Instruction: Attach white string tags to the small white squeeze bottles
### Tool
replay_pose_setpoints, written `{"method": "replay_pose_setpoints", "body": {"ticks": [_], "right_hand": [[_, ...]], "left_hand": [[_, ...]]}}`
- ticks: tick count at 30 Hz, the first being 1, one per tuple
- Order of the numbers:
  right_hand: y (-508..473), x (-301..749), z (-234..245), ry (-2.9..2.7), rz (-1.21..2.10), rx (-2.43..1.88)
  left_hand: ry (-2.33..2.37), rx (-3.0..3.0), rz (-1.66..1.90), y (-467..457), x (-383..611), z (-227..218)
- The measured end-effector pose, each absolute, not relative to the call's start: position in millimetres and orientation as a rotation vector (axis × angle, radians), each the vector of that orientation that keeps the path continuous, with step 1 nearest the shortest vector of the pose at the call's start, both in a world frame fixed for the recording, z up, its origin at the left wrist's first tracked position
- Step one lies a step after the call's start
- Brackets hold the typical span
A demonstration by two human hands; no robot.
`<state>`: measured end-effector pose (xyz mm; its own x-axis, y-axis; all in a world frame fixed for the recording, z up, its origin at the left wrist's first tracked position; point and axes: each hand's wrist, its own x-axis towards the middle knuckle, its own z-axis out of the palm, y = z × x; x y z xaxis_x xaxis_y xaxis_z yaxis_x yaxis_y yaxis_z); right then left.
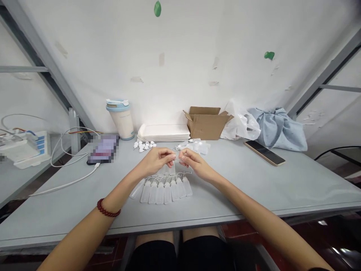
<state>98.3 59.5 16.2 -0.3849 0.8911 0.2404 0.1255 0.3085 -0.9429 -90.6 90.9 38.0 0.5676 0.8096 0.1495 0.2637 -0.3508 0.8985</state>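
My left hand (159,158) and my right hand (193,160) meet above the middle of the grey table (248,180). Both pinch a small clear plastic bottle (177,157) between their fingertips. Just below the hands, a row of several clear small bottles (163,190) lies side by side on the table. A heap of small white caps (144,145) sits beyond my left hand, and more loose clear bottles (199,146) lie beyond my right hand. A dark red bead bracelet circles my left wrist.
An open cardboard box (207,122), a stack of white sheets (163,132), a lidded cup (122,118) and plastic bags (242,122) line the back. A phone (264,152) lies at the right, another phone (103,149) with a white cable at the left.
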Motion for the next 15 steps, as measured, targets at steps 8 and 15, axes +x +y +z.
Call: {"method": "replay_pose_setpoints", "body": {"ticks": [8,15], "right_hand": [[61.6,100.7,12.7,-1.689,1.133,-0.979],[61.9,100.1,9.3,-1.821,0.719,-1.092]], "left_hand": [[0.885,1.833,0.823,90.6,-88.4,34.9],[0.917,1.785,0.71,94.7,-90.7,32.6]]}}
